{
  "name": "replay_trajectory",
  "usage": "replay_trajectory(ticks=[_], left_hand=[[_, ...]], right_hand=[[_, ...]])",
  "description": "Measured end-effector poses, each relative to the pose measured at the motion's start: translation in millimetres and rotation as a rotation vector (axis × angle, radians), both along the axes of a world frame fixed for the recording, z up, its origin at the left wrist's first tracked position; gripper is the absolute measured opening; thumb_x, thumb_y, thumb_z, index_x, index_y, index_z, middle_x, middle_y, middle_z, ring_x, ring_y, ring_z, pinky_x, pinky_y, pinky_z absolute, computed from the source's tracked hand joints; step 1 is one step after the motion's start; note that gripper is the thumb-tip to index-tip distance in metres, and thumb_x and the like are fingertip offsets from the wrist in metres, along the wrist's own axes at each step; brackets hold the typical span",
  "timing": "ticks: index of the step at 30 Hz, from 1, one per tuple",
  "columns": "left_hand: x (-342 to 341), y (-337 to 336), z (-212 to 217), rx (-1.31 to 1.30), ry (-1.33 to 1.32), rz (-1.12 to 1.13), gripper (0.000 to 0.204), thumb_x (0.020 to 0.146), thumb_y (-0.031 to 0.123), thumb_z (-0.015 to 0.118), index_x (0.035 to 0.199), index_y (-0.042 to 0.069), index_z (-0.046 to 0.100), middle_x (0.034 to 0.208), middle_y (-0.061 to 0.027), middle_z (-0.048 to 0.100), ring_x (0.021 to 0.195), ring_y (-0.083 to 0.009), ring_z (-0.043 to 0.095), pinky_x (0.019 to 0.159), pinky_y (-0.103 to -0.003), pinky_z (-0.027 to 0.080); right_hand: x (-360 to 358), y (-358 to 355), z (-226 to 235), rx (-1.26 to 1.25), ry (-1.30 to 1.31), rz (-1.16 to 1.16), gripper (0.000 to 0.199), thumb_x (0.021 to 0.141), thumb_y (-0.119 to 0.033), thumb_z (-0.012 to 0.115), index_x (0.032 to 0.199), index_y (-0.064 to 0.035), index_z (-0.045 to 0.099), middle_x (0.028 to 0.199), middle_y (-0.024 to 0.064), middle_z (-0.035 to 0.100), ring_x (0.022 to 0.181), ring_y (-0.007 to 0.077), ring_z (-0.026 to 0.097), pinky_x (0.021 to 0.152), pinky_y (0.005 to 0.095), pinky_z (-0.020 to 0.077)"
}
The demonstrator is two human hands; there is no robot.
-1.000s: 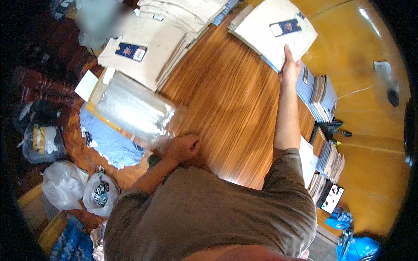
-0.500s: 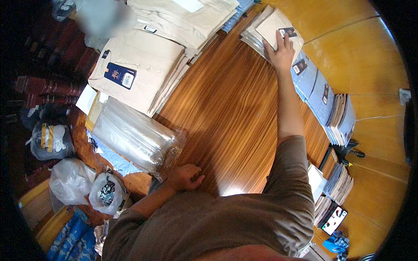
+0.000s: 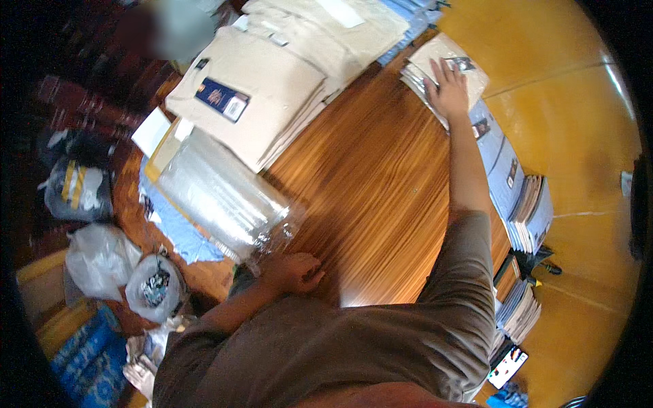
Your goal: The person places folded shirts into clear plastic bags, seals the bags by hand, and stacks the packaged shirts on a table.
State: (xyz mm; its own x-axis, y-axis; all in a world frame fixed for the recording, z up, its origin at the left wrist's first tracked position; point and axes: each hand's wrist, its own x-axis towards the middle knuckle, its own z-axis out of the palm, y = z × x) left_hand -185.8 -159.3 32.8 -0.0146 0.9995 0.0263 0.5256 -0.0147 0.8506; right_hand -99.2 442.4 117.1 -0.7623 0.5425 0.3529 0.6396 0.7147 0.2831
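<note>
Right hand (image 3: 449, 92) extended at full arm's reach to the far right corner of the surface (image 3: 367, 197), lying palm down with fingers spread wide on the top packet of a small stack of flat beige packets (image 3: 469, 85); it presses on the packet, no grasp around it visible. A small dark label (image 3: 464, 64) sits on that top packet, just beyond the fingertips. Outward from the hand, along the right edge of the surface, a row of pale blue packets (image 3: 500, 163) overlaps down toward the person, ending in an edge-on stack (image 3: 534, 214) near the sleeve. Left hand (image 3: 294, 270) rests at the near edge of the surface, fingers curled loosely under, knuckles up; whether it grips anything cannot be told. It touches or nearly touches the near corner of a pile of clear plastic bags (image 3: 221, 197), which lies at the left edge of the surface. Beyond that pile, toward the far left corner, a stack of folded beige garments (image 3: 272, 102) with a dark blue tag (image 3: 222, 99) on top; a second beige stack (image 3: 326, 34) lies at the far edge. Middle of the wooden surface is bare grain. A light blue cloth (image 3: 178, 231) shows under the plastic pile. Off the left edge, on the floor, white plastic sacks (image 3: 102, 255).
</note>
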Motion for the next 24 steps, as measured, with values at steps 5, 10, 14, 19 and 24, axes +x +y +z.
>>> replay_trajectory(ticks=[5,10,14,19,24], left_hand=[[-6.3,2.7,11.2,-0.162,-0.175,-0.072,0.028,0.098,0.024,0.073,0.118,0.004,0.073,0.11,-0.018,0.076,0.101,-0.0311,0.075,0.085,-0.04,0.061],[-111.9,15.3,169.5,-0.029,-0.69,-0.368,0.034,0.101,0.021,0.071,0.132,0.006,0.07,0.113,-0.0124,0.079,0.102,-0.0257,0.076,0.087,-0.041,0.06],[-278.6,81.9,189.2,0.514,0.118,0.579,0.043,0.097,0.028,0.076,0.127,-0.002,0.07,0.12,-0.0175,0.076,0.104,-0.0286,0.074,0.097,-0.04,0.056],[-399.6,116.6,59.4,0.009,-0.062,0.735,0.092,0.076,0.057,0.091,0.131,-0.012,0.063,0.118,-0.0249,0.074,0.109,-0.0291,0.073,0.098,-0.039,0.055],[-405.1,127.7,46.3,0.141,-0.108,0.822,0.088,0.071,0.047,0.098,0.129,-0.011,0.065,0.112,-0.0203,0.076,0.097,-0.0238,0.073,0.087,-0.035,0.058]], right_hand=[[-4.7,-132.9,6.0,-0.2,0.696,0.045,0.04,0.106,-0.03,0.062,0.137,-0.0036,0.061,0.139,0.0235,0.061,0.133,0.0409,0.054,0.116,0.0532,0.0396],[-41.5,-340.5,-25.1,-1.203,1.145,0.008,0.022,0.104,-0.01,0.067,0.122,0.0039,0.068,0.106,0.0102,0.074,0.095,0.0187,0.071,0.085,0.0327,0.0589],[-128.8,-360.0,17.6,-1.518,1.442,0.075,0.036,0.101,-0.014,0.071,0.128,0.0094,0.063,0.108,0.0136,0.073,0.09,0.0216,0.073,0.08,0.0315,0.06],[-184.8,-350.3,34.6,-1.558,1.257,-0.094,0.041,0.098,-0.02,0.074,0.125,0.01,0.065,0.105,0.0138,0.074,0.087,0.0214,0.073,0.079,0.0318,0.0591],[-210.0,-356.3,55.9,-1.625,1.383,-0.191,0.039,0.087,-0.013,0.084,0.115,0.0094,0.07,0.101,0.016,0.076,0.089,0.0259,0.074,0.078,0.0368,0.0595]])
